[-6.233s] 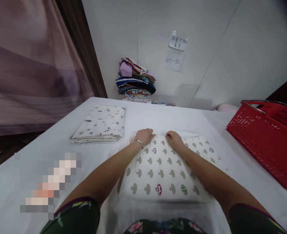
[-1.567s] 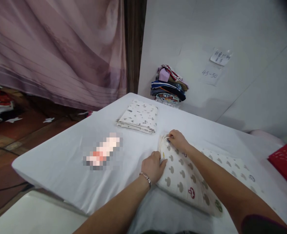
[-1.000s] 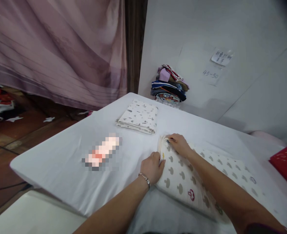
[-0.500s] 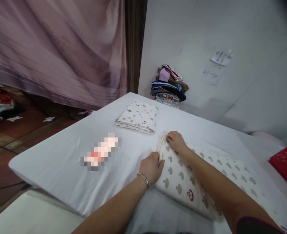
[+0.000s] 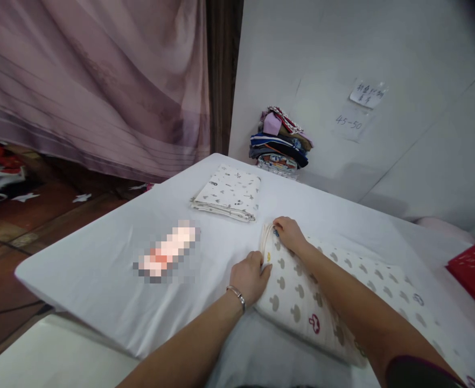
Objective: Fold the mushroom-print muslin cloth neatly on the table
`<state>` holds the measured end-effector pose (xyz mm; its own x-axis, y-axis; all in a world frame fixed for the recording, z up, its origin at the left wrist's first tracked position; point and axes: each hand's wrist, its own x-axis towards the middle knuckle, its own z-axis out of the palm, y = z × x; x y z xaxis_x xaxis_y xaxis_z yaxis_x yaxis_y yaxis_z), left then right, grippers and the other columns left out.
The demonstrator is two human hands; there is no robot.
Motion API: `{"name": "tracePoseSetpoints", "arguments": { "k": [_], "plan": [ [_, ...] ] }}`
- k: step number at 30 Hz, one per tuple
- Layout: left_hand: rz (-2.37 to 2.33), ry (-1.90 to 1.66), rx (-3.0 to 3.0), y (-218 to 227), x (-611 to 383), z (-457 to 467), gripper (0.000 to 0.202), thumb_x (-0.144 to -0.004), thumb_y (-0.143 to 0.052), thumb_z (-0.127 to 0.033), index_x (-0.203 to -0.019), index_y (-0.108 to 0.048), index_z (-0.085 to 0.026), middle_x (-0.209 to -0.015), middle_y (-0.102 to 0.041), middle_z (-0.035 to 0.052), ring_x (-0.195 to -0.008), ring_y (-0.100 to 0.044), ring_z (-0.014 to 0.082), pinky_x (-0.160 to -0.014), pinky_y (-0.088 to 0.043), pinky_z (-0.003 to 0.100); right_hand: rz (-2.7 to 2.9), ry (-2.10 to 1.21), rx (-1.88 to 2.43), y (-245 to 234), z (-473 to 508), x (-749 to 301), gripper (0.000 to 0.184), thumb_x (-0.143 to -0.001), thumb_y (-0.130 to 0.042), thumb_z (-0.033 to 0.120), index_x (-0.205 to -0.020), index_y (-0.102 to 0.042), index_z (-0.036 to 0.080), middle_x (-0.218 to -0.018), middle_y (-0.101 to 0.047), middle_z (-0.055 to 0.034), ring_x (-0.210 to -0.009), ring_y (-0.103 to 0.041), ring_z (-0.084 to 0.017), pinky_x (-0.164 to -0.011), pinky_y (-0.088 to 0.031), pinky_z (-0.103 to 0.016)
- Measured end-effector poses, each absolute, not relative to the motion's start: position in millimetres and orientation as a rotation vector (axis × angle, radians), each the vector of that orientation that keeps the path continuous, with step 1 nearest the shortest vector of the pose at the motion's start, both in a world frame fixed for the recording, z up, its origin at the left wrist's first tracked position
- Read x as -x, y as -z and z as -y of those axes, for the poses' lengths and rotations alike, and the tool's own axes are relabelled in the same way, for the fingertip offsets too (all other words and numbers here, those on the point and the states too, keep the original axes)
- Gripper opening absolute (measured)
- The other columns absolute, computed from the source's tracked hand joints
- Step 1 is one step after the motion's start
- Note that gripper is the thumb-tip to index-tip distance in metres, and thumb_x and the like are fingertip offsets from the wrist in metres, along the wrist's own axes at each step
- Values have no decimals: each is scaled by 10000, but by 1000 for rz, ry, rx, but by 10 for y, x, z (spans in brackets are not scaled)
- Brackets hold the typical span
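Mushroom-print cloth (image 5: pixel 298 296) lies folded on white-covered bench (image 5: pixel 96 285), right of the left hand, partly beneath the right forearm. Left to right: second folded cloth (image 5: pixel 228 193), apart from both hands; left hand (image 5: pixel 248 278), fingers curled at mushroom cloth's left edge, thumb on top; right hand (image 5: pixel 290 233), nearly closed, pinching its far left corner; lower wall sheet (image 5: pixel 348 123) reads "45-50"; upper wall sheet (image 5: pixel 367 95), handwritten characters, too blurry to read.

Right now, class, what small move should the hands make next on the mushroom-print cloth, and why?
Probably even up the layers along the left edge of the mushroom-print cloth: several layers show at its far corner, where the right hand is, and the left hand touches that edge nearer the wearer.
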<state>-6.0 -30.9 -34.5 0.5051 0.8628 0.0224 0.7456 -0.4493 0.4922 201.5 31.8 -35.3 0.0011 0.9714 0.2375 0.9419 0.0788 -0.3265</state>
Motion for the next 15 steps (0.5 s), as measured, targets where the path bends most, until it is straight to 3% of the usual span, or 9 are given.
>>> {"name": "tracePoseSetpoints", "arguments": {
  "k": [5,11,15],
  "plan": [
    [-1342,-351,-2298,322,56,303,201,-860,-420,-405,-876,-489,-217,-830,-597,-2,-741,-593,158,-607,-346,277,1972,-90,1870,376,-338,-2013,174,-815,-455,121,-857,-612,183,-896,-619,-44,-862,-511,-164,-811,-362,-284],
    [-1338,-295,-2277,297,55,308,209,-864,-411,-404,-890,-489,-212,-836,-596,9,-765,-591,158,-632,-357,271,2027,-127,1878,381,-353,-2040,269,-808,-464,120,-1029,-603,184,-986,-601,-58,-939,-487,-176,-852,-349,-304],
    [-1321,-319,-2275,282,63,309,198,-856,-422,-395,-879,-493,-211,-825,-605,7,-764,-594,161,-628,-352,271,2019,-130,1841,315,-337,-2037,199,-810,-457,143,-906,-624,192,-945,-598,-58,-932,-483,-189,-857,-348,-325]
  ]
}}
